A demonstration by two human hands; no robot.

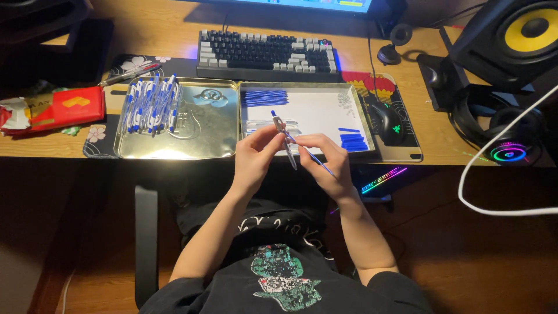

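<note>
My left hand (254, 156) pinches a clear pen barrel (286, 141) just above my lap; my right hand (324, 160) pinches a thin blue refill (312, 154) w/ its tip at the barrel. Beyond, on the desk, an open metal tin (237, 152): assembled blue-white pens (150, 104) in the left half, loose blue refills (265, 96) in the right. Behind it, a keyboard (266, 54); mouse (388, 123) at right.

Seen from above at a wooden desk (174, 26): left hand (254, 156) and right hand (324, 160) pinching a clear pen barrel (286, 139) and a thin blue refill (302, 145) between fingertips. Just beyond, 2 open metal tins, left tin (203, 125) holding assembled blue-and-white pens (150, 104), right tin (314, 107) holding loose blue refills (265, 97). Farther back, keyboard (267, 55); mouse (388, 122) to the right.
</note>
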